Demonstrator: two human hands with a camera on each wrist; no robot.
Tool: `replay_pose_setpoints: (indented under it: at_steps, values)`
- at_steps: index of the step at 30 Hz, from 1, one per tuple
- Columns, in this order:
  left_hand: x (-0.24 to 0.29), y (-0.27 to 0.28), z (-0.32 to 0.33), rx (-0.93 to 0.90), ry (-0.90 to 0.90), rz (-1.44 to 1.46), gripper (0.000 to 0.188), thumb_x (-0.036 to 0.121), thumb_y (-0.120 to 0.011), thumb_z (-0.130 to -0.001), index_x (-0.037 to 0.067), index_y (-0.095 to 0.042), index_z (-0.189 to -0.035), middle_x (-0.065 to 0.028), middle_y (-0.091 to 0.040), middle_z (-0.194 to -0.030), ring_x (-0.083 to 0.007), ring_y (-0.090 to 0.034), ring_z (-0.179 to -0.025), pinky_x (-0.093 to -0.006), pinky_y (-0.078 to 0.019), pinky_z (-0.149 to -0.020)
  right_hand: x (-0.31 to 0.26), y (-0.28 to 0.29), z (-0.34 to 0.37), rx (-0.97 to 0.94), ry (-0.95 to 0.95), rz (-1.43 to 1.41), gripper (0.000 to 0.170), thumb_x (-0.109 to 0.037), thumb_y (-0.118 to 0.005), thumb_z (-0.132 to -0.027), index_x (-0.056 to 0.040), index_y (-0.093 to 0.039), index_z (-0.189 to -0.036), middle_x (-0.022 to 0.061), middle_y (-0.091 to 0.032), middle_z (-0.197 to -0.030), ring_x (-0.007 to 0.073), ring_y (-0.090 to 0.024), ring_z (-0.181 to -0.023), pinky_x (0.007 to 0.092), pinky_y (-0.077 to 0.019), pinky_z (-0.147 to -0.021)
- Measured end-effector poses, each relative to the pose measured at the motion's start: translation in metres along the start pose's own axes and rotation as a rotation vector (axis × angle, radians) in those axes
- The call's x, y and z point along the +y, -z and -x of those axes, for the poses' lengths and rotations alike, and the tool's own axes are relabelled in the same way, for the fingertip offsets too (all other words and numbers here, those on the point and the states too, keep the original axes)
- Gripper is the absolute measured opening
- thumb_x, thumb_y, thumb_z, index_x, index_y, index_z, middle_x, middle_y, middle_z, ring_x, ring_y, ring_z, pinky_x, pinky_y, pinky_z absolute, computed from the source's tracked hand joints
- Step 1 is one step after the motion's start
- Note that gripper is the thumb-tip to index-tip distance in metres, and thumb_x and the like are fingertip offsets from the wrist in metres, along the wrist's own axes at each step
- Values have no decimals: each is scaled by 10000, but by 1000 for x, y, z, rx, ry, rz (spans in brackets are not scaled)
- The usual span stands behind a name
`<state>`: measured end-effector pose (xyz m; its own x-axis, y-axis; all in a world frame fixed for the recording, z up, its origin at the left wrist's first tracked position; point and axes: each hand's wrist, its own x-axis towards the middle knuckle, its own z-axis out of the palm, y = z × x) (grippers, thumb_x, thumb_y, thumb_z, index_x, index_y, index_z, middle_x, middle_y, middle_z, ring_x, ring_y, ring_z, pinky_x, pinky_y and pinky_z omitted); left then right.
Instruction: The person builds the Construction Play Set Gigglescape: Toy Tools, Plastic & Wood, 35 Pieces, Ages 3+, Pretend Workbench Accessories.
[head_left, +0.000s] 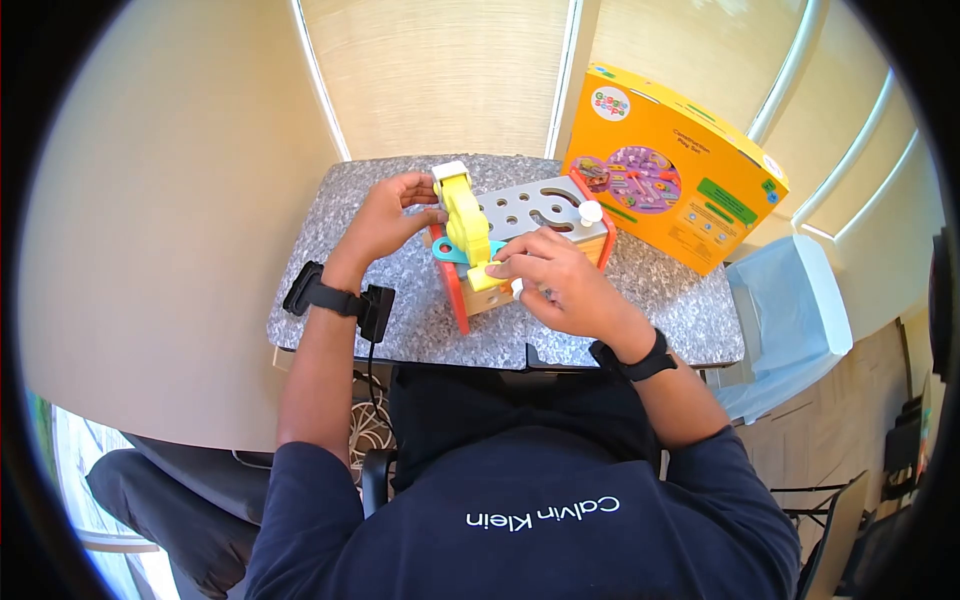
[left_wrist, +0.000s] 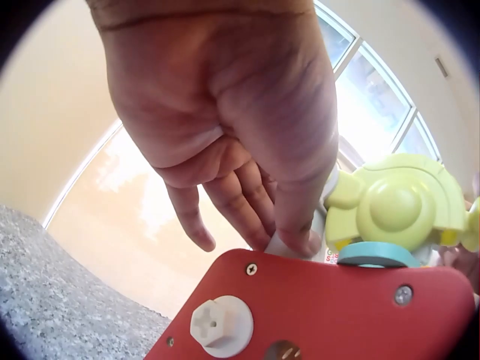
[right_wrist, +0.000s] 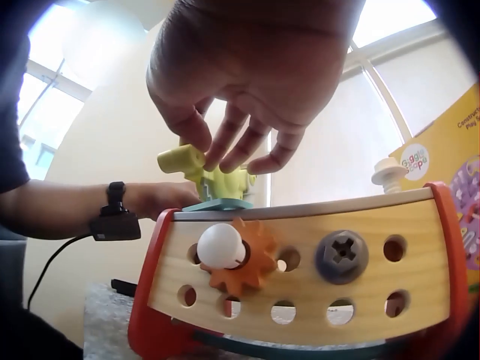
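Observation:
A wooden toy workbench (head_left: 515, 212) has a grey perforated top and red end panels (left_wrist: 337, 322). Across its left end lies a long yellow plastic toy piece (head_left: 462, 215) with a round bulge midway and a whitish far end. Beneath it is a teal plate (right_wrist: 217, 204). My right hand (head_left: 560, 280) pinches the piece's near cylindrical end (right_wrist: 180, 159) between thumb and fingers. Beside its far end, my left hand (head_left: 388, 222) has loosely bent fingers and the thumb at the bench top's edge. White bolts (left_wrist: 221, 326), an orange gear (right_wrist: 244, 259) and a grey bolt (right_wrist: 341, 256) sit on the bench.
A yellow toy box (head_left: 680, 170) stands behind the bench on the speckled grey table (head_left: 390, 330). Another white bolt (head_left: 590, 212) rises from the bench's right top. To the right of the table is a bin with a blue liner (head_left: 785, 310).

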<state>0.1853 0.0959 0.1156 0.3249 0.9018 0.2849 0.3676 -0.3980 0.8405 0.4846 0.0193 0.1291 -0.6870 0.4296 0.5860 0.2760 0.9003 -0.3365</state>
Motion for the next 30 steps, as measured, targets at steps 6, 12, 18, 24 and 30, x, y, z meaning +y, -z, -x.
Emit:
replay_pose_setpoints:
  at_steps: [6,12,18,24,30]
  values:
    - [-6,-3,1,44,-3,80,410,10,-782,-885,-36,-658,-1273,-138,-737,-1202,-212,-710,-1131,-373,-562,-1021,-11,16,-17,87,-139,-278,591,24,-579,-865,-84,-537,-1445,134,-680,-1165,236,-640,-854,360,-526,-764]
    - [-26,-1,26,286,-8,30,398,252,-664,-1022,-38,-653,-1295,-147,-741,-1208,-281,-687,-1186,-397,-530,-1032,16,10,-5,49,-468,-397,661,5,-577,-904,-86,-418,-1539,118,-679,-1245,75,-566,-672,247,-471,-637]
    - [-98,64,127,427,321,-931,626,485,-635,-1012,9,-590,-1416,-208,-632,-1386,-402,-572,-1302,-516,-421,-1139,15,42,36,92,-613,-562,368,-74,-625,-983,-71,-549,-1343,45,-666,-1131,28,-532,-681,211,-445,-606]
    - [-168,87,166,342,694,-839,873,647,-619,-953,82,-391,-1578,-203,-406,-1587,-456,-374,-1459,-771,-303,-1102,21,55,61,-71,-819,-517,237,-205,-660,-1029,-71,-635,-1223,7,-674,-1008,47,-574,-739,231,-496,-606]
    - [-117,78,159,456,353,-752,669,362,-830,-862,63,-581,-1406,-189,-640,-1361,-368,-627,-1249,-527,-489,-1074,3,55,67,-545,-645,-417,361,-294,-690,-1021,-39,-642,-1272,103,-705,-1064,191,-678,-857,323,-560,-728]
